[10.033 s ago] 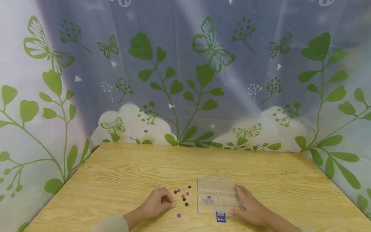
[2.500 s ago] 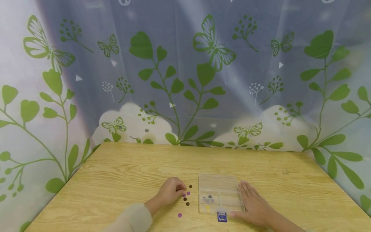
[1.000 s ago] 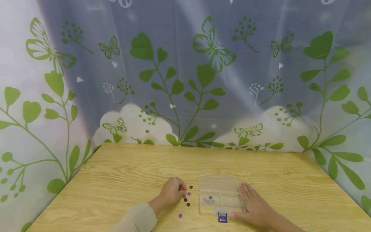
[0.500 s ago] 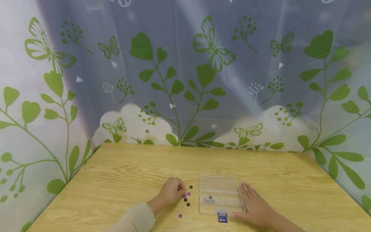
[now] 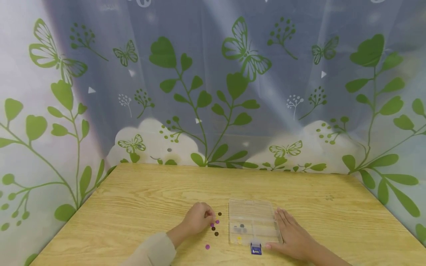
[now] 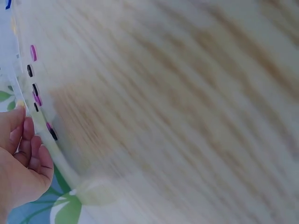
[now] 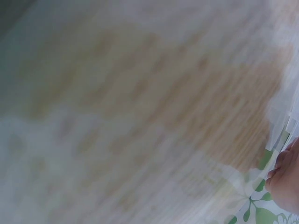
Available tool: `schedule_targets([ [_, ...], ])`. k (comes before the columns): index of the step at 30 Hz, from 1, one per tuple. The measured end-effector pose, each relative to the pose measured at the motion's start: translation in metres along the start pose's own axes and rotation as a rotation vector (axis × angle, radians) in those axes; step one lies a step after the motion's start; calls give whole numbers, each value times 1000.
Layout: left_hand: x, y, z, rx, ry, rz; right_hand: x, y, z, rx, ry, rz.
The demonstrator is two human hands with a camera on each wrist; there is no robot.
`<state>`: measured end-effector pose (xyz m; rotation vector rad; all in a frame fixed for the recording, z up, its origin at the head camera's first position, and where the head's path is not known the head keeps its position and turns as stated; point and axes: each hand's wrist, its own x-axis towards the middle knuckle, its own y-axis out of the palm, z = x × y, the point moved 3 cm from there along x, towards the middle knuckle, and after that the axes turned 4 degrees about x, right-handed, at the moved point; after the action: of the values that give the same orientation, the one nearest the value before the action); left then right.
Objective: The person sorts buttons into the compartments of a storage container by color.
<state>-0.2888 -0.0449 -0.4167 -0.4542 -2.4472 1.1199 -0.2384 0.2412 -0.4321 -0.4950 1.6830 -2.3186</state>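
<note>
In the head view my left hand (image 5: 199,218) is at the back left of a few small buttons on the table. Its thumb and index finger pinch a yellow button (image 6: 20,103), which shows at the fingertips in the left wrist view. Close to that hand lie purple buttons (image 5: 217,222) and black buttons (image 5: 216,234); one purple button (image 5: 208,246) sits apart, nearer the front. My right hand (image 5: 293,236) rests with straight fingers along the right side of a clear plastic box (image 5: 246,208), thumb by its front corner. Inside are a dark button (image 5: 242,225) and something yellow (image 5: 239,238).
The box has a blue latch (image 5: 256,249) at its front edge and dividers inside. It stands on a wood-grain table (image 5: 149,188), right of the buttons. A curtain (image 5: 213,111) with leaves and butterflies hangs behind the table.
Compared with ten seconds ago, my left hand is farther right, over the buttons, and fewer buttons show on the table's left. Over the last second both hands have stayed nearly still.
</note>
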Motion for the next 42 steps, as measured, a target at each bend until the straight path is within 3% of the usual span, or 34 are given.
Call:
schedule_targets([
  [9,-5,1,-5,-25,35,-2,1,0,0,19,9,14],
  [27,-9,8,-20,-70,-3,36,2,1,-2,33,18,22],
  [36,-10,12,-29,-134,9,51,2,1,-1,25,14,17],
  [42,-11,15,-31,-128,14,65,2,1,-2,36,22,23],
])
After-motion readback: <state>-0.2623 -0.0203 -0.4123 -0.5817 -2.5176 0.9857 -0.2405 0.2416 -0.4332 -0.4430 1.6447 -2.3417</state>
